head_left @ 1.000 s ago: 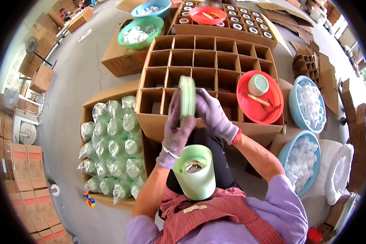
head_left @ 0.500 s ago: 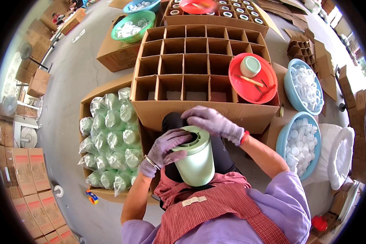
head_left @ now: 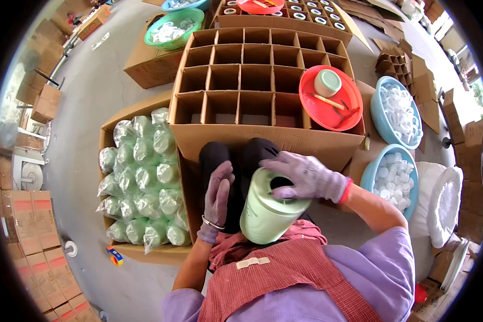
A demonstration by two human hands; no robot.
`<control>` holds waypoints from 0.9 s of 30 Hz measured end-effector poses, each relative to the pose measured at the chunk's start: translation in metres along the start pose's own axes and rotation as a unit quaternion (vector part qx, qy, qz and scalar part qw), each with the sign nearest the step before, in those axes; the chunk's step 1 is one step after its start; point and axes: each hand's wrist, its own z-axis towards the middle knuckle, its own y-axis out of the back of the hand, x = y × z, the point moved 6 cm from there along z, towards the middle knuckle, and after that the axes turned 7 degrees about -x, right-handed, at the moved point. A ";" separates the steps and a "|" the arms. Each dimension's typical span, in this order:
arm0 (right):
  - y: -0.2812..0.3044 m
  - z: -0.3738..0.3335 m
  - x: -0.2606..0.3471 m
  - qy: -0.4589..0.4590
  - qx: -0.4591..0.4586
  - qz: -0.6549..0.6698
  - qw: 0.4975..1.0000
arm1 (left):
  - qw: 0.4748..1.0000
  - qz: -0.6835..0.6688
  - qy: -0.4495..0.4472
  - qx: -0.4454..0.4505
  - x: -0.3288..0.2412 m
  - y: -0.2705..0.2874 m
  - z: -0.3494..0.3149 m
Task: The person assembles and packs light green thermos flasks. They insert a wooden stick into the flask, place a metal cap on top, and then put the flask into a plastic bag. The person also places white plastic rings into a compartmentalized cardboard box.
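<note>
Before the carton's (head_left: 306, 142) near edge, a green canister (head_left: 268, 220) is tilted beneath the right hand (head_left: 312, 178) (fingers apart; clamping indeterminable). Left hand (head_left: 217, 199) is held beside, fingers extended.

- We see a finely checked red apron (head_left: 290, 292) bearing a pale oblong patch (head_left: 253, 262).
- We note a plain lilac shirt (head_left: 375, 260), its short sleeves showing left and right of the apron.
- Beyond the apron we find black legwear (head_left: 214, 154).
- Left of the apron's middle, we see a greyish-purple glove (head_left: 216, 206) with a white band (head_left: 212, 222).
- Right of it, we see a matching glove (head_left: 311, 177) and red band (head_left: 346, 191).
</note>
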 end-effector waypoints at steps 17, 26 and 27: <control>-0.002 -0.033 -0.024 -0.054 -0.383 0.279 0.879 | 0.990 0.070 0.114 0.044 -0.016 -0.030 0.001; 0.027 -0.027 -0.014 0.082 -0.402 0.345 0.845 | 0.955 0.237 -0.180 0.009 -0.105 -0.039 0.045; -0.006 -0.024 -0.039 -0.062 -0.395 0.519 0.755 | 0.880 0.313 -0.356 0.035 -0.121 -0.064 0.035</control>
